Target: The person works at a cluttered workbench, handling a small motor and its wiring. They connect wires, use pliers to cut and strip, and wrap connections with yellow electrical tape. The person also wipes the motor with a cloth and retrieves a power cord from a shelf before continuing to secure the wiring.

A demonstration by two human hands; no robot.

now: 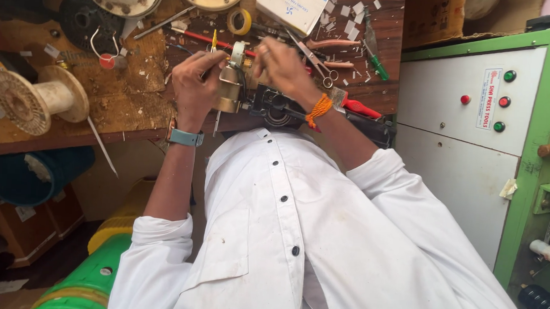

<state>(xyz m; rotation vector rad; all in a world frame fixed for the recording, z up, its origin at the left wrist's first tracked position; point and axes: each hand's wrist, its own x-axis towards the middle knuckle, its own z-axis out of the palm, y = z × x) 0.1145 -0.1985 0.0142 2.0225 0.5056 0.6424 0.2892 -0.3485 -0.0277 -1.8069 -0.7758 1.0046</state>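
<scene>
left hand [194, 86]: fingers closed around brass-coloured motor part [229, 91], above counter [134, 114] edge | right hand [283, 68]: fingers pinching part's top | nearby: scissors [316, 63], empty wire spool [33, 97]

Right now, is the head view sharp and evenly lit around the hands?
Head view: daylight is even, no harsh glare; left hand and right hand are slightly soft, the brass part between them is readable; wide-lens bending curves the bench edge and cabinet.
</scene>
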